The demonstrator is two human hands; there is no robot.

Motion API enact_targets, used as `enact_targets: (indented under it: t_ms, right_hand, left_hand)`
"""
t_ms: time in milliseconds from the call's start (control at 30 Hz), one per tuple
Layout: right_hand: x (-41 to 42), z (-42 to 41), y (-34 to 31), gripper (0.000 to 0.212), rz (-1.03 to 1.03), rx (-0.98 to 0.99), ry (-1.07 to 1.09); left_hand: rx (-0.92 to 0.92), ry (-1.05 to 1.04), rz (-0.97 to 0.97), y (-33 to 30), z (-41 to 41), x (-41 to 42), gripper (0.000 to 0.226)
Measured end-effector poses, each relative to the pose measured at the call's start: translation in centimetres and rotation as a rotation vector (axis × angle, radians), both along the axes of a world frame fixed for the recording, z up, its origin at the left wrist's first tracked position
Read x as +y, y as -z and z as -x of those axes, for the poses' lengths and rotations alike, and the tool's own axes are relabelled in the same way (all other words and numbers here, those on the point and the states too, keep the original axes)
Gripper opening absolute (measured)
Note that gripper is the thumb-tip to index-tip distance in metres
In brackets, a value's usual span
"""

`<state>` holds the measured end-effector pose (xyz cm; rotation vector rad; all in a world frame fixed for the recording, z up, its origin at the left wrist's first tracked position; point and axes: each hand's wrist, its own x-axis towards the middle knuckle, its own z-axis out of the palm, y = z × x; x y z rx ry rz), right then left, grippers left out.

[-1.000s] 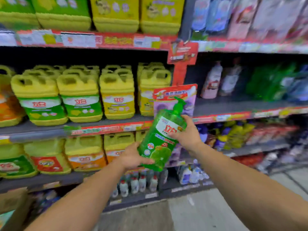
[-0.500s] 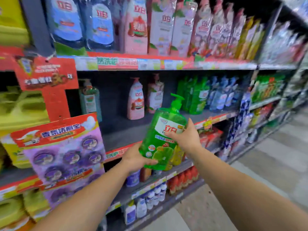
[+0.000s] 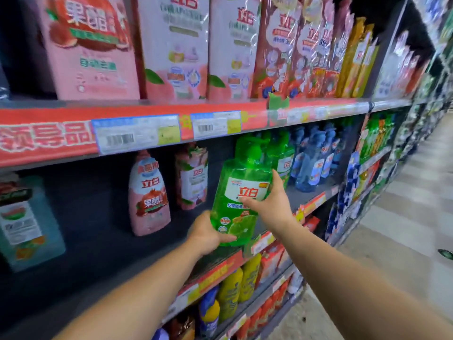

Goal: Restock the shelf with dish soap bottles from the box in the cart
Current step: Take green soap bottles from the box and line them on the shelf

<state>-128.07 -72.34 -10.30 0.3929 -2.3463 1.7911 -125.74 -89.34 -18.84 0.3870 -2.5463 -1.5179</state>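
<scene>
We have carried the green dish soap bottle (image 3: 241, 195) closer to the dark shelf (image 3: 103, 241); it now hangs upright over the front edge. Our left hand (image 3: 208, 235) cups its base and our right hand (image 3: 270, 204) grips its label side. Behind it stand green pump bottles (image 3: 282, 155), with pink bottles (image 3: 149, 195) to the left.

The soap bottle (image 3: 241, 192) is held up in front of the middle shelf (image 3: 137, 244), with the left hand (image 3: 208, 235) under its bottom and the right hand (image 3: 272, 202) on its right side. More pump bottles (image 3: 311, 163) stand on that shelf behind it and to the right. Two pouches (image 3: 149, 195) stand on the shelf to its left, and big refill bags (image 3: 171, 45) sit on the shelf above.
</scene>
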Motion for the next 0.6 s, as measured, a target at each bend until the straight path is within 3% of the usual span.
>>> enact_targets:
  t_ms: [200,333,467,600]
  right_hand:
    - [0.3,9.1,1.1,0.112,-0.063,0.038,-0.109]
    - [0.7,15.0,1.9,0.108,-0.083,0.027,-0.207]
    - [0.6,18.9,3.0,0.102,-0.117,0.005,-0.270]
    - [0.2,21.6,4.4,0.092,-0.121,0.054,-0.270]
  left_hand:
    - [-0.023,-0.112,0.016,1.9,7.6,1.7,0.061]
    - [-0.026,-0.231,0.029,2.8,11.5,3.3,0.072]
    - [0.010,-0.329,0.017,2.8,13.8,4.9,0.053]
    - [0.019,-0.409,0.112,3.5,16.1,5.2,0.071]
